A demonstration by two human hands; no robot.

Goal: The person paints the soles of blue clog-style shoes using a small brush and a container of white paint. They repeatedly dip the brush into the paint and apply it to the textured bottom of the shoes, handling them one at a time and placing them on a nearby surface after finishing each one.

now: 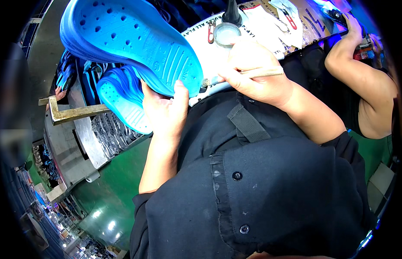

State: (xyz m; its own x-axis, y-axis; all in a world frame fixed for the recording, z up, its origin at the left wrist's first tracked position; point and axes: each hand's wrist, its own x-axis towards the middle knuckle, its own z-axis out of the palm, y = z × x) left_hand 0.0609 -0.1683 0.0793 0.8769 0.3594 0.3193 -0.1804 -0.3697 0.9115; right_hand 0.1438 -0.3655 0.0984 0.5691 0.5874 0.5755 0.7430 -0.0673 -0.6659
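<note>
My left hand (166, 105) is closed on the heel end of a large bright-blue foam shoe sole (136, 47), thumb on its face. Holes dot its broad end and ridges cross the narrower one; its edge looks layered. A slim brush (263, 72) with a pale handle is pinched in my right hand (257, 71). Its dark bristle end is at the sole's heel edge; whether it touches I cannot tell. Just beyond my right hand sits a small round clear dish (227, 35). More blue soles (123, 99) lie below the held one.
A black cone-shaped object (232, 14) stands behind the dish, with red thread snips (211, 32) beside it. Another red pair (290, 20) lies on white cloth. At right, a co-worker's arm (360, 73) reaches over the bench. A metal bar frame (75, 113) juts out at left.
</note>
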